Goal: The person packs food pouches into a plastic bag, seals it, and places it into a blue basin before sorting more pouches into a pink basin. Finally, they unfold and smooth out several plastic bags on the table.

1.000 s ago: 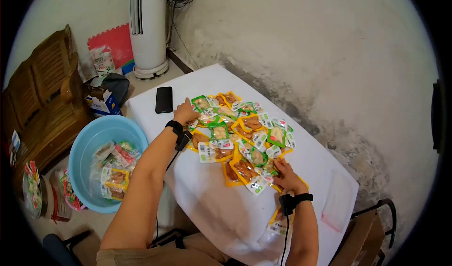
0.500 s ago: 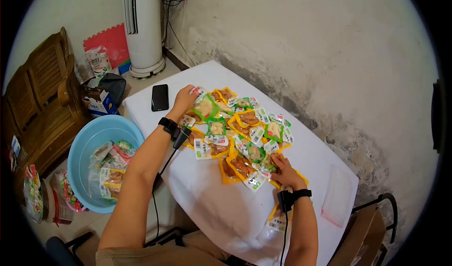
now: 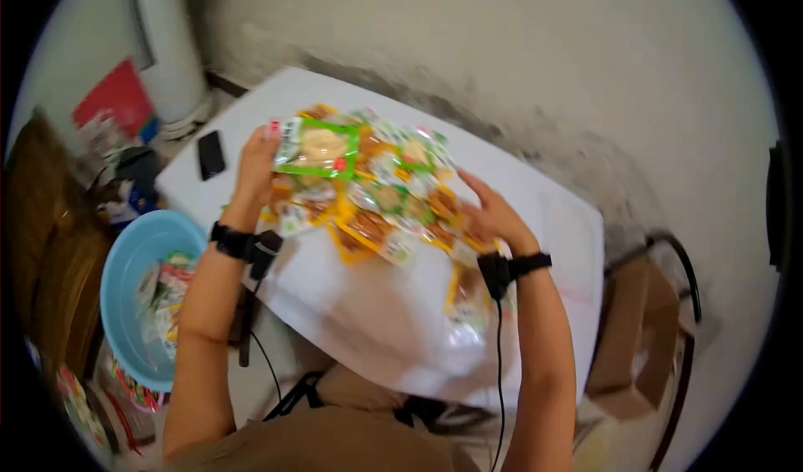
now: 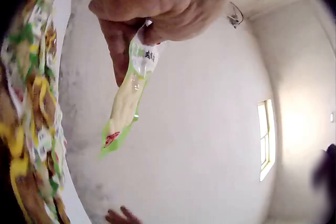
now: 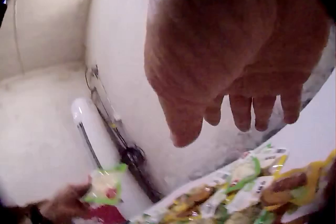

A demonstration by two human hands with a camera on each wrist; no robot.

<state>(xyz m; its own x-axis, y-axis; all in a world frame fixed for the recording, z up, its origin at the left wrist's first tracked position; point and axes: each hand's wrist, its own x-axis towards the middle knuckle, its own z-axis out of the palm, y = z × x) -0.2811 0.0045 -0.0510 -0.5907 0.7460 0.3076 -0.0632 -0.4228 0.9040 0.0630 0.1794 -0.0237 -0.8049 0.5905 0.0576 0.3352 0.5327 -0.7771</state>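
White tabletop (image 3: 552, 196) bears a heap of packets (image 3: 386, 194). Beside it, apparently just clear though blurred, the right hand (image 3: 502, 219) extends empty fingers; the left hand (image 3: 253, 167) pinches a green-edged packet (image 3: 322, 147) above the heap's left part.

Table (image 3: 335, 305) seen from head, forward and down, mid-frame. Left hand (image 4: 157, 6) and right hand (image 5: 226, 45) viewed close from wrists, towards wall (image 4: 210, 113); packets (image 4: 39, 108) shared, at left edge and lower right respectively.
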